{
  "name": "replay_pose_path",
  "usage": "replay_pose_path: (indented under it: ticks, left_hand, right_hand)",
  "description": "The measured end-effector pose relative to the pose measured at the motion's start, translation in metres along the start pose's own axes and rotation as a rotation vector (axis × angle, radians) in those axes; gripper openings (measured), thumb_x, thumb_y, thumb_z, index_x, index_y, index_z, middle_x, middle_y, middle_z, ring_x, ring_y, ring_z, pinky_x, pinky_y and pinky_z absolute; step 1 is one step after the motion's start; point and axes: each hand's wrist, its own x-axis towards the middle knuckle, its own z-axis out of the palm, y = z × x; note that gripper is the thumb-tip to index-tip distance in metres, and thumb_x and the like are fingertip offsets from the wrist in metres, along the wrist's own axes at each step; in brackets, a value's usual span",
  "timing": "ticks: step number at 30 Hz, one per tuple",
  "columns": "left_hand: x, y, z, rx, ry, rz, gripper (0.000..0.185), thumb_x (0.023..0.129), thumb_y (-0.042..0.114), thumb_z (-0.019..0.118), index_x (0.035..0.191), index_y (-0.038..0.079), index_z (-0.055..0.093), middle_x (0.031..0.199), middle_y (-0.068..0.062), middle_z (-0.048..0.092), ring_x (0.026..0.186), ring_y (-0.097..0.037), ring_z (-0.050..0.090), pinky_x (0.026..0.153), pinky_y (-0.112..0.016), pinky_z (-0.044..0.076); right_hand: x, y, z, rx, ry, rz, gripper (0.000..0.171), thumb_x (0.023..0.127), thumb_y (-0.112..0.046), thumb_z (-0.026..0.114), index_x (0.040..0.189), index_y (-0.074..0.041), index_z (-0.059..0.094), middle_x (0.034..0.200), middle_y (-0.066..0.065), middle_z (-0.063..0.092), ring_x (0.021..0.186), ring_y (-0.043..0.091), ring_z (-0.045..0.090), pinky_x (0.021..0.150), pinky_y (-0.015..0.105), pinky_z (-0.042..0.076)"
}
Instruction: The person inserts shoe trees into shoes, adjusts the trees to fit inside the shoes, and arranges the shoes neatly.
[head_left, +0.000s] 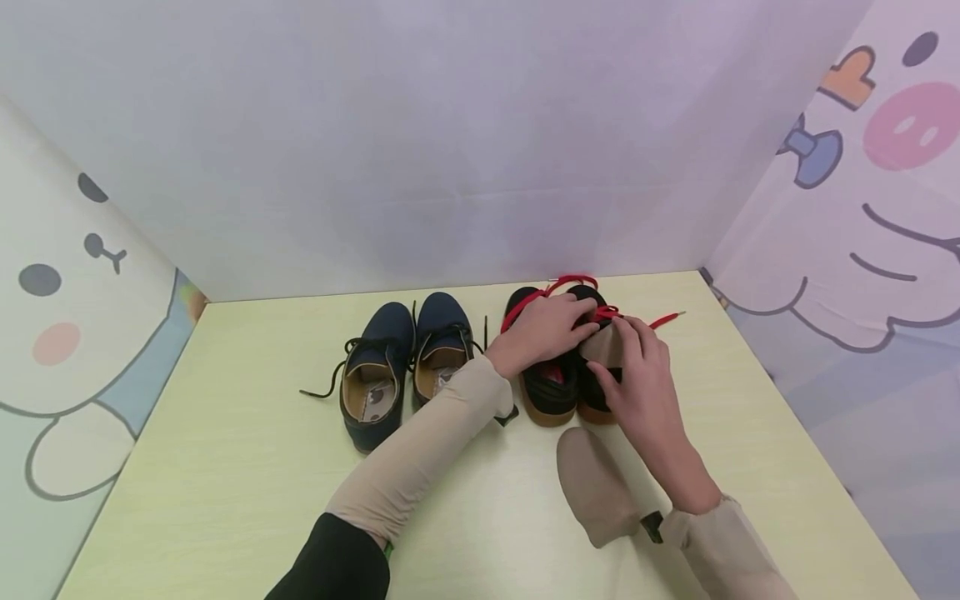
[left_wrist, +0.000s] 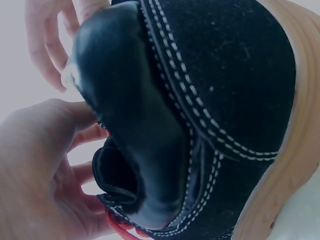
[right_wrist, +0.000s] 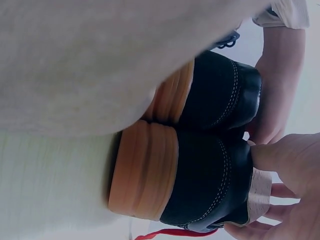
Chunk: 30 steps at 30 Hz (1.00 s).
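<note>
Two black shoes with tan soles and red laces stand side by side, the left shoe (head_left: 550, 396) partly under my left forearm and the right shoe (right_wrist: 202, 175) close against it. My left hand (head_left: 546, 329) reaches across the left shoe and holds the right shoe near its tongue and laces. A beige insole (head_left: 602, 346) sits at the right shoe's opening, its front end hidden inside. My right hand (head_left: 645, 387) grips this insole, the thumb at the heel collar. On the table below lies a second beige insole (head_left: 596, 487).
A pair of navy shoes with black laces, the left navy shoe (head_left: 375, 375) and the right navy shoe (head_left: 442, 333), stands left of the black pair. The pale table (head_left: 225, 500) ends at a plain back wall (head_left: 450, 167), with cartoon-printed sheets on both sides.
</note>
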Motion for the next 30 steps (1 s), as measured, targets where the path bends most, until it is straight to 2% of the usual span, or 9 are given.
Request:
replay_pose_path:
  ticks: [5,10,13,16,21,24,30]
  left_hand:
    - [0.0,0.001,0.0,0.006,-0.002,-0.001,0.026,0.109,0.047,0.049,0.11,0.024,0.059,0.093,0.005,0.059,0.079,-0.009,0.057,0.064,-0.024,0.047]
    - [-0.001,-0.001,-0.001,-0.039,-0.023,0.007,0.025,0.109,0.046,0.05,0.113,0.024,0.061,0.097,0.005,0.063,0.08,-0.009,0.058,0.066,-0.024,0.048]
    - [-0.003,-0.005,-0.004,-0.111,-0.055,0.011,0.028,0.109,0.046,0.05,0.121,0.024,0.064,0.105,0.006,0.067,0.086,-0.008,0.061,0.075,-0.025,0.051]
    - [-0.004,-0.009,-0.009,-0.18,-0.119,0.02,0.039,0.108,0.05,0.049,0.134,0.024,0.062,0.12,0.004,0.068,0.101,-0.01,0.064,0.09,-0.028,0.053]
    - [-0.006,-0.014,-0.014,-0.228,-0.252,0.052,0.064,0.103,0.063,0.049,0.153,0.021,0.049,0.148,-0.003,0.056,0.128,-0.017,0.06,0.111,-0.036,0.048]
    - [-0.006,-0.015,-0.015,-0.233,-0.291,0.062,0.074,0.1,0.066,0.054,0.157,0.02,0.044,0.155,-0.005,0.05,0.134,-0.019,0.058,0.115,-0.038,0.047]
    - [-0.008,-0.013,-0.014,-0.197,-0.287,0.048,0.079,0.095,0.07,0.059,0.157,0.022,0.043,0.153,-0.006,0.049,0.129,-0.018,0.06,0.113,-0.038,0.048]
  right_hand:
    - [0.004,0.002,-0.001,0.001,-0.024,0.007,0.074,0.085,-0.007,0.086,0.146,0.006,0.047,0.146,0.031,0.047,0.128,0.054,0.047,0.105,0.066,0.045]
    - [0.006,0.009,-0.008,0.053,-0.073,-0.029,0.075,0.084,-0.006,0.086,0.147,0.004,0.048,0.146,0.03,0.048,0.127,0.053,0.048,0.104,0.067,0.044]
    - [0.007,0.017,-0.015,0.1,-0.124,-0.062,0.074,0.086,-0.002,0.083,0.151,0.001,0.047,0.148,0.029,0.048,0.13,0.051,0.048,0.103,0.067,0.045]
    - [0.006,0.025,-0.022,0.133,-0.172,-0.071,0.071,0.09,0.002,0.078,0.153,-0.002,0.047,0.15,0.026,0.049,0.132,0.047,0.051,0.099,0.063,0.051]
    - [0.005,0.034,-0.032,0.179,-0.202,-0.021,0.065,0.093,0.008,0.069,0.153,-0.005,0.048,0.146,0.023,0.056,0.126,0.042,0.06,0.09,0.056,0.058]
    - [0.004,0.036,-0.034,0.192,-0.203,0.004,0.064,0.094,0.01,0.066,0.154,-0.007,0.048,0.145,0.022,0.058,0.124,0.042,0.061,0.091,0.055,0.058]
    - [0.005,0.038,-0.034,0.19,-0.193,0.013,0.064,0.094,0.01,0.066,0.153,-0.009,0.051,0.144,0.022,0.059,0.122,0.041,0.062,0.09,0.057,0.058]
